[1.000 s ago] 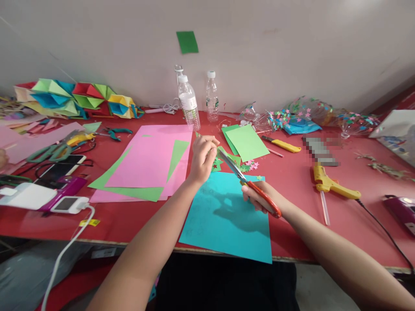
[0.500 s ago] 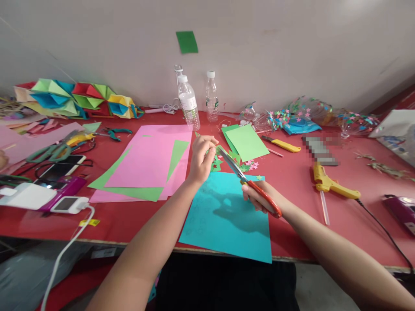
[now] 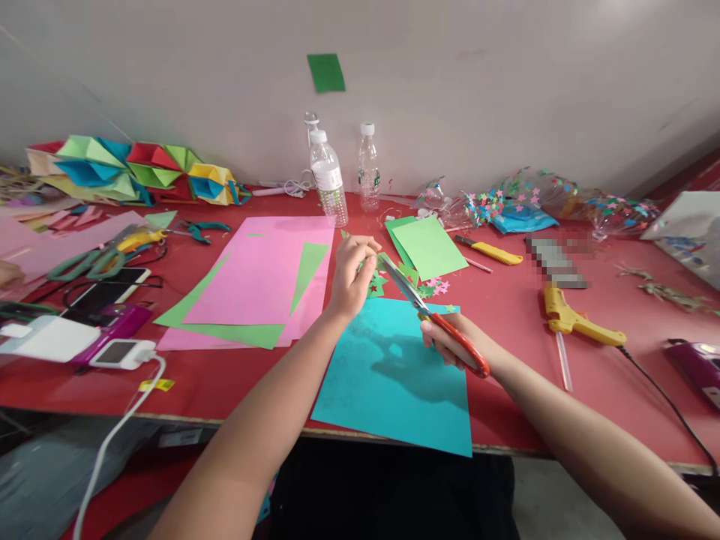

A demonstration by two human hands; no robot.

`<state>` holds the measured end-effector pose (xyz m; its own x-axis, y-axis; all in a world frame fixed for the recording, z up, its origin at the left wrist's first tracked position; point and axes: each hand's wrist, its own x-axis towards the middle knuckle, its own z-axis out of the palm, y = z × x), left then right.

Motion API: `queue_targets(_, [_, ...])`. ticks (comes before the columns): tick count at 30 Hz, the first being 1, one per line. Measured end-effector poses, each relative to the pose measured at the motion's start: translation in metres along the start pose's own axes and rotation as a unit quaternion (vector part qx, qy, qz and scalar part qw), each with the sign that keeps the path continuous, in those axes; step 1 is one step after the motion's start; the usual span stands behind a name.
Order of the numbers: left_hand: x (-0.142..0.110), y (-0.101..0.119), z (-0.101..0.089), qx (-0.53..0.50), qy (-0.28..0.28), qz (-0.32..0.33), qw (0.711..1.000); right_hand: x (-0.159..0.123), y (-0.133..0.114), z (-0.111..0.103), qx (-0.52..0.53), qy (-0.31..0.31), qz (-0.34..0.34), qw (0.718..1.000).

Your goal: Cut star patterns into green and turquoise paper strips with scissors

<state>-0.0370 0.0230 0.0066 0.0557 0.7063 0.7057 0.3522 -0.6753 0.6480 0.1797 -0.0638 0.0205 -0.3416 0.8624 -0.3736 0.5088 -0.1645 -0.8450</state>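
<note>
While the left hand [image 3: 353, 279] is raised over the far edge of a blue sheet [image 3: 394, 409], its fingers are pinched close around a small green paper piece [image 3: 380, 259], mostly hidden, at the tips of the scissors [image 3: 416, 300]. The right hand [image 3: 447, 341] has its fingers wrapped around the red handles, the blades slanting away toward the left fingers; whether the blades are parted is too small to tell. The blue sheet lies flat on the red counter [image 3: 520, 304], its near edge jutting past the counter's front. Just beyond it are pink paper stars [image 3: 437, 287] and green cut-outs [image 3: 376, 285], near overlapping green squares [image 3: 432, 249]. A yellow cutter [image 3: 496, 253] lies to their right, and a yellow glue gun [image 3: 579, 322] rests nearer the right forearm. Left of the hands, pink sheets [image 3: 239, 277] overlap green ones.
</note>
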Motion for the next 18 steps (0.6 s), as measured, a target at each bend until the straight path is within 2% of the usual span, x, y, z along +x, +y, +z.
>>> queue_targets(18, [-0.0003, 0.0004, -0.0002, -0.004, -0.006, -0.014, 1.000, 0.0016, 0.0007, 0.0004, 0.002, 0.005, 0.001, 1.000])
